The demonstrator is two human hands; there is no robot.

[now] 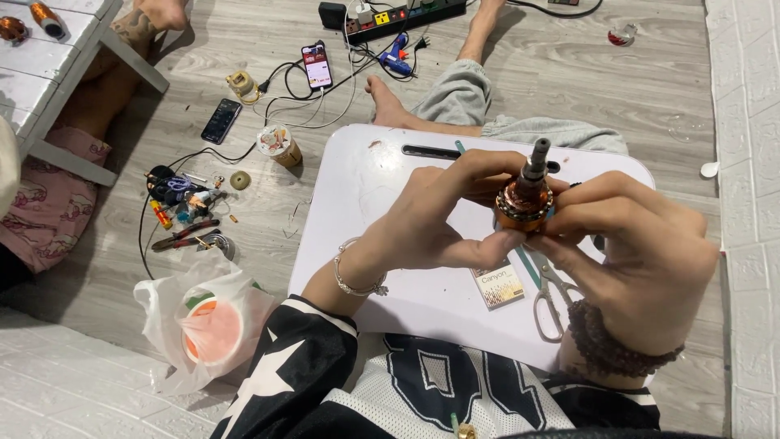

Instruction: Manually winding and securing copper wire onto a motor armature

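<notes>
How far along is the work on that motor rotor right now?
Done: copper windings already wrap the rotor below its bare shaft. In hand: the left hand and right hand both grip it above the white table, fingertips at the winding ring. Left: cannot tell whether the winding is complete; the scissors and a small card box lie unused on the table.

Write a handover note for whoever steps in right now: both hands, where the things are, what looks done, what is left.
Left hand: grip closed on the copper-wound motor rotor, thumb under it.
Right hand: grip closed on the rotor's other side.
Rotor held upright above the white lap table, grey shaft pointing up.
Scissors and a small flat box lie on the table under the hands.
Done: copper winding looks in place.
Left: cannot tell; the hands hide the rotor's lower part.
</notes>
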